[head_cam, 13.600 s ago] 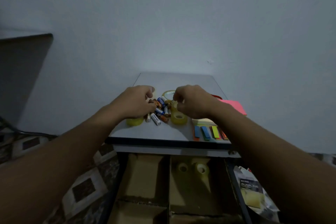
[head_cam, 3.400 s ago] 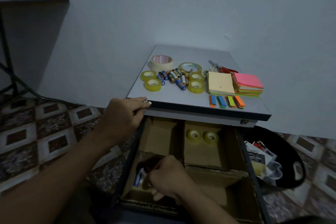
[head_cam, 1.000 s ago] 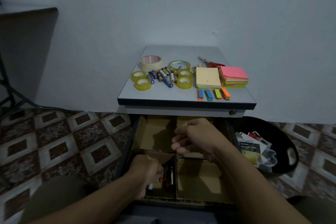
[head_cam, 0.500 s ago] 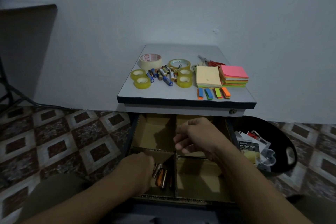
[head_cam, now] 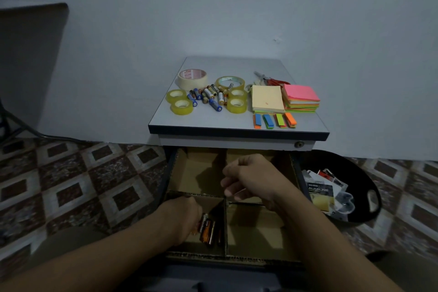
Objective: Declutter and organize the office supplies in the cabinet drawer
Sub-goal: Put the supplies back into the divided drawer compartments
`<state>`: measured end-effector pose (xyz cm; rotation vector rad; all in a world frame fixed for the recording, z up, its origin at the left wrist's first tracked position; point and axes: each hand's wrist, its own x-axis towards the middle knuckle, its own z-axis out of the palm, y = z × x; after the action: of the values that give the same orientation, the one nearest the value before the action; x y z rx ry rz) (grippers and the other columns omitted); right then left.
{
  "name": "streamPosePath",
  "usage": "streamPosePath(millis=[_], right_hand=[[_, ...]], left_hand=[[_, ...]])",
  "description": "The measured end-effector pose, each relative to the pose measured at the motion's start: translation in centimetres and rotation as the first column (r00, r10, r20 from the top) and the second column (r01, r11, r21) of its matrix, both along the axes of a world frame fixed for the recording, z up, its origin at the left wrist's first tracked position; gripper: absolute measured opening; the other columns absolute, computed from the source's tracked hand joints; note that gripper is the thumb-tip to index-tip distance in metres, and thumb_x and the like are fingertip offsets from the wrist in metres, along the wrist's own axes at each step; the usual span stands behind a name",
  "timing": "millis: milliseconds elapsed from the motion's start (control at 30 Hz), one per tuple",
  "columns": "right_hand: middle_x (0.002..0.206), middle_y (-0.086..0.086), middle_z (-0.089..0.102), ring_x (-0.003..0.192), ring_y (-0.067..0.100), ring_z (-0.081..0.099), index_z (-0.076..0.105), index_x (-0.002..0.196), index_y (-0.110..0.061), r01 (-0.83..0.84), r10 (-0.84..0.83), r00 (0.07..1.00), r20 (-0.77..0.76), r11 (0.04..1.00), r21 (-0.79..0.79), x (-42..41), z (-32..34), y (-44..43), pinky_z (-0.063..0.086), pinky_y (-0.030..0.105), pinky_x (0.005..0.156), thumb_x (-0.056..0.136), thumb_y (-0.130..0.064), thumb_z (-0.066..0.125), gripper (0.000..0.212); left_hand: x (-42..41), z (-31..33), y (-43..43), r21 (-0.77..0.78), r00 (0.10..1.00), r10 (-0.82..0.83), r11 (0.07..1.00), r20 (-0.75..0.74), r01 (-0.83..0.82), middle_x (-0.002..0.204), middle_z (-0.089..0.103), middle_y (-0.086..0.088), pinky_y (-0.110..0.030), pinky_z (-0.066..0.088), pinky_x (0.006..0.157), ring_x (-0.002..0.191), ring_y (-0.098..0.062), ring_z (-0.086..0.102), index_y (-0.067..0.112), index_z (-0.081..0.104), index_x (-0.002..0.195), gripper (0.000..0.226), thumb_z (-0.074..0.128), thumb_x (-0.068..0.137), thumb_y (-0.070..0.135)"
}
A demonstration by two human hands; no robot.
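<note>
Several batteries (head_cam: 208, 231) touch the left hand (head_cam: 182, 216), grip unclear; right hand (head_cam: 248, 179) hovers loosely curled.

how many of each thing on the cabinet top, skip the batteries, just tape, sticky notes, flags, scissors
tape rolls: 6
sticky note stacks: 2
flag strips: 4
scissors: 1
total: 13

Batteries (head_cam: 208, 230) in near-left compartment of drawer (head_cam: 256, 230), tape rolls (head_cam: 182, 106) left on cabinet top (head_cam: 213, 121), sticky notes (head_cam: 267, 98) right
</note>
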<state>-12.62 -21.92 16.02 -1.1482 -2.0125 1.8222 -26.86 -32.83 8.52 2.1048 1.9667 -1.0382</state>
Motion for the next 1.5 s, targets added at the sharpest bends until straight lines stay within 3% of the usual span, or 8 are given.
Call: streamPosePath(millis=[167,300,567,767,867,1067,1300,1500], right_hand=[[0.096,0.013,0.071,0.070,0.020,0.065,0.065,0.102,-0.010,-0.016,0.016,1.000,0.002,1.000,0.000,-0.4,0.2,0.0,0.053,0.030,0.063,0.098,-0.014,0.056,0.010],[0.092,0.003,0.070,0.080,0.016,0.069,0.066,0.095,-0.018,-0.049,0.031,0.997,0.078,0.966,0.252,-1.1,-0.2,-0.2,0.053,0.024,0.064,0.097,-0.018,0.057,0.009],[0.092,-0.002,0.067,0.081,0.010,0.066,0.064,0.098,-0.022,-0.092,0.043,0.989,0.141,0.925,0.368,-1.2,-1.2,0.0,0.047,0.019,0.061,0.097,-0.017,0.056,0.009],[0.092,-0.005,0.064,0.080,0.008,0.064,0.061,0.098,-0.027,-0.122,0.026,0.980,0.199,0.863,0.491,-1.0,-2.2,0.2,0.050,0.021,0.063,0.097,-0.020,0.057,0.008],[0.091,-0.005,0.064,0.079,0.007,0.064,0.062,0.099,-0.027,-0.127,0.023,0.978,0.208,0.852,0.507,-1.0,-2.6,0.3,0.049,0.020,0.062,0.098,-0.021,0.056,0.008],[0.096,-0.009,0.062,0.083,0.003,0.060,0.061,0.108,-0.027,-0.156,0.030,0.972,0.235,0.825,0.543,-1.4,-3.2,0.2,0.046,0.016,0.064,0.098,-0.024,0.056,0.012],[0.096,-0.009,0.061,0.082,0.001,0.059,0.060,0.110,-0.026,-0.165,0.033,0.969,0.244,0.821,0.546,-1.7,-3.5,0.3,0.043,0.014,0.060,0.099,-0.024,0.055,0.013],[0.093,-0.011,0.061,0.079,0.001,0.059,0.061,0.109,-0.025,-0.157,0.033,0.972,0.234,0.830,0.536,-1.7,-3.4,0.3,0.041,0.013,0.057,0.099,-0.023,0.055,0.012]], left_hand=[[0.1,0.6,-0.6,0.145,0.989,0.003,0.989,0.146,-0.024,0.108,0.068,-0.012,-0.035,0.046,0.075,0.096,-0.030,0.065,0.009,0.065,0.107,0.031,0.049,0.099,0.035],[0.2,0.5,-0.3,0.249,0.977,-0.153,0.962,0.152,0.112,0.099,0.068,-0.015,-0.035,0.046,0.075,0.090,-0.033,0.065,0.007,0.067,0.098,0.048,0.047,0.095,0.051],[0.3,0.2,0.4,0.256,0.969,-0.069,0.967,0.236,0.007,0.102,0.069,-0.014,-0.036,0.048,0.079,0.094,-0.032,0.064,0.008,0.068,0.100,0.039,0.051,0.096,0.042],[-0.5,0.1,0.1,0.238,0.979,-0.071,0.971,0.191,0.024,0.099,0.068,-0.010,-0.034,0.049,0.074,0.090,-0.028,0.064,0.010,0.068,0.098,0.045,0.055,0.092,0.053],[-0.9,0.2,0.0,0.182,0.990,-0.075,0.982,0.118,0.053,0.102,0.068,-0.010,-0.033,0.046,0.072,0.092,-0.028,0.064,0.011,0.067,0.102,0.037,0.055,0.094,0.045],[-1.6,0.2,0.0,0.140,0.981,0.032,0.988,0.192,-0.059,0.107,0.066,-0.013,-0.034,0.042,0.072,0.098,-0.029,0.062,0.006,0.063,0.101,0.037,0.055,0.096,0.043],[-0.3,0.2,-0.3,0.273,0.972,-0.118,0.960,0.205,0.059,0.100,0.068,-0.015,-0.036,0.048,0.080,0.092,-0.032,0.064,0.006,0.067,0.098,0.052,0.051,0.093,0.055],[1.2,-0.3,0.9,0.220,0.970,-0.105,0.974,0.218,0.056,0.104,0.067,-0.017,-0.038,0.047,0.079,0.092,-0.034,0.063,0.005,0.067,0.099,0.042,0.053,0.093,0.044]])
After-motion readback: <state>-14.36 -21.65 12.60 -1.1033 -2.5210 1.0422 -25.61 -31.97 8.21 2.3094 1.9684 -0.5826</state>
